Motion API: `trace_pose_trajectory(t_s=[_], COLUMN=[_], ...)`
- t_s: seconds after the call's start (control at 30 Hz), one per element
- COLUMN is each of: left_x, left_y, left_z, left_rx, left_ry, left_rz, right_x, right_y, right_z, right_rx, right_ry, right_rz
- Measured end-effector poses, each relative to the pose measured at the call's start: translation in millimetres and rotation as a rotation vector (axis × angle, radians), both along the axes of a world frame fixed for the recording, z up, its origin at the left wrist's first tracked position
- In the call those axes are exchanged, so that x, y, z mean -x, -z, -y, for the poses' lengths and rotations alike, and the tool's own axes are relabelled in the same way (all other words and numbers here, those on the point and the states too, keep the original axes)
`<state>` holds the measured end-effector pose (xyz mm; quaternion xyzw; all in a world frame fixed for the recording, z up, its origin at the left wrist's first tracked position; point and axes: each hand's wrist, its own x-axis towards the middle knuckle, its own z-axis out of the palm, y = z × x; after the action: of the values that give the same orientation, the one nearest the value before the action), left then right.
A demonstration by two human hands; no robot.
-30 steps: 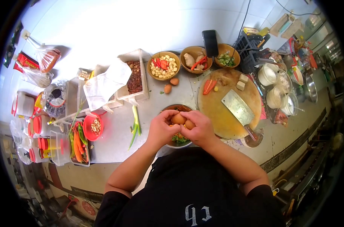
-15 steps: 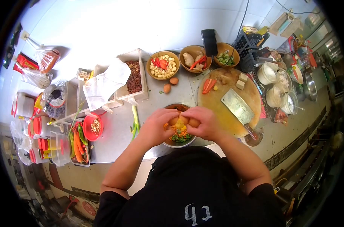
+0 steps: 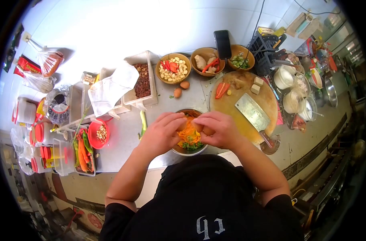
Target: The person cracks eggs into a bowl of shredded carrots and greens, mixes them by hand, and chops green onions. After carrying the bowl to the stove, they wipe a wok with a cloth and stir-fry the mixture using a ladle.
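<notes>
Both hands are over a metal bowl [image 3: 191, 152] of shredded orange vegetable [image 3: 190, 134] and chopped greens [image 3: 191, 146]. Fingers curled, my left hand [image 3: 163, 132] holds a brown eggshell [image 3: 182, 125] above the bowl's left side. On the right, my right hand [image 3: 219, 129] is closed on brown eggshell [image 3: 198, 125], with a second brown egg or shell [image 3: 208, 130] under its fingers. A gap separates the two hands. Two brown eggs [image 3: 177, 93] [image 3: 185, 84] lie on the metal counter beyond the bowl.
A cleaver [image 3: 253, 114] lies on the round chopping board [image 3: 221, 106] at right. Behind stand bowls of garlic [image 3: 173, 68], ginger [image 3: 200, 62] and greens [image 3: 240, 61], plus a phone [image 3: 222, 44]. At left are a spring onion [image 3: 143, 122], a red basket [image 3: 98, 134] and a vegetable tray [image 3: 84, 152].
My hands have moved slightly apart, parting the shell pieces between them. More of the orange shreds in the bowl shows now.
</notes>
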<state>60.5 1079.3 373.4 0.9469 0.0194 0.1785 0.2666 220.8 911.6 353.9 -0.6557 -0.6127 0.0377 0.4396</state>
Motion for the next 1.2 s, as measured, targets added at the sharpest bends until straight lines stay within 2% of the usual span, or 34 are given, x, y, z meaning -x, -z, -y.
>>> trace_pose_trajectory(t_s=[0.2, 0.27, 0.33, 0.37, 0.4, 0.43, 0.47, 0.53, 0.63, 0.77, 0.9, 0.97, 1.03, 1.1, 1.17, 1.2], left_x=[3.7, 6.8, 8.9, 9.2, 8.2, 8.8, 7.8, 3.1, -4.1, -11.3, -29.0, -44.0, -61.7, -77.9, -96.5, -102.7], left_y=[3.2, 8.6, 30.4, 42.2, 52.3, 60.7, 60.3, 58.4, 62.9, 83.9, 89.3, 87.0, 102.3, 128.0, 127.8, 138.4], left_z=[0.7, 2.8, 2.8, 2.2, 1.8, 2.1, 5.4, 13.9, 19.9, 26.2, 37.9, 40.2, 26.0, 0.8, -22.2, -37.3], left_rx=[0.049, 0.084, 0.67, 0.669, 1.062, 1.457, 1.459, 1.761, 1.824, 1.722, 1.592, 1.403, 1.255, 0.94, 0.75, 0.742], left_ry=[-0.094, -0.149, -0.374, -0.371, -0.341, -0.3, -0.297, -0.237, -0.194, -0.183, -0.103, -0.147, -0.185, -0.339, -0.574, -0.573], left_rz=[0.022, 0.01, -0.064, -0.065, -0.081, -0.1, -0.105, -0.122, -0.115, -0.217, -0.428, -0.501, -0.446, -0.323, -0.306, -0.312], right_x=[-0.1, 0.7, 3.1, 4.9, 8.1, 13.1, 17.7, 24.6, 28.7, 26.2, 18.3, 12.2, 0.6, -17.4, -39.7, -53.6], right_y=[5.6, 8.6, 9.0, 9.5, 10.6, 12.4, 14.7, 22.9, 36.7, 54.3, 69.1, 79.7, 71.9, 66.1, 84.4, 93.8], right_z=[6.6, 9.2, 11.6, 13.2, 13.1, 11.2, 9.4, 5.8, 5.3, 18.5, 50.0, 74.7, 108.3, 150.8, 208.3, 241.8], right_rx=[0.011, 0.043, 0.07, 0.099, 0.098, 0.099, 0.099, 0.112, 0.16, 0.198, 0.22, 0.11, 0.092, -0.102, -0.207, -0.148], right_ry=[0.054, 0.094, 0.116, 0.133, 0.138, 0.132, 0.125, 0.114, 0.095, 0.134, 0.225, 0.328, 0.479, 0.733, 0.977, 1.092], right_rz=[-0.043, -0.177, -0.266, -0.354, -0.354, -0.493, -0.633, -0.712, -0.851, -0.903, -0.993, -1.122, -1.204, -1.178, -1.079, -0.908])
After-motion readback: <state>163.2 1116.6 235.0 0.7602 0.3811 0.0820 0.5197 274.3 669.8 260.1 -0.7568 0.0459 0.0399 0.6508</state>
